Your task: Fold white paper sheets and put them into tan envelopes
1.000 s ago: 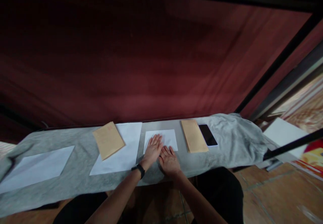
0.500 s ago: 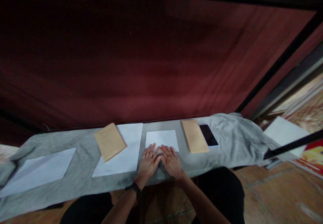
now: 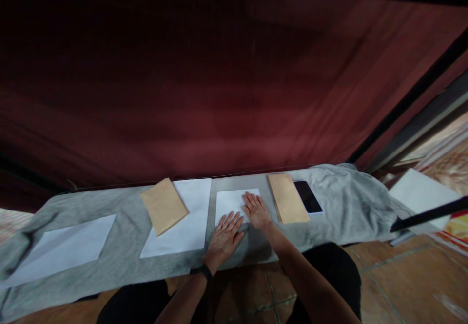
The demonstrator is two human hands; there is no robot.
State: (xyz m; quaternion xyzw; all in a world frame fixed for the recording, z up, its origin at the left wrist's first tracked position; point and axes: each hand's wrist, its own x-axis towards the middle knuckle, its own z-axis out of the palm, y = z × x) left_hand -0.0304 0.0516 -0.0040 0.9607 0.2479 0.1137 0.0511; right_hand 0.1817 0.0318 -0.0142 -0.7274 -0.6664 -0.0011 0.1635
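Note:
A small white sheet of paper, perhaps folded, lies on the grey cloth in front of me. My left hand rests flat on its near left edge, fingers stretched out. Across its right side lies my right hand, also flat with the fingers extended. Both palms cover part of the paper's near edge. To the right are brown envelopes, stacked and apart from my right hand. Left of my left hand, a larger white sheet has a brown envelope lying askew on top of it.
A phone touches the right side of the envelope stack. Another white sheet lies at the far left. Grey cloth covers the narrow bench, with a dark red panel behind it. A black bar crosses at the right.
My right hand has slid right and away from me over the small sheet. The left hand stays at the near edge, so the hands are now apart. The view has shifted slightly.

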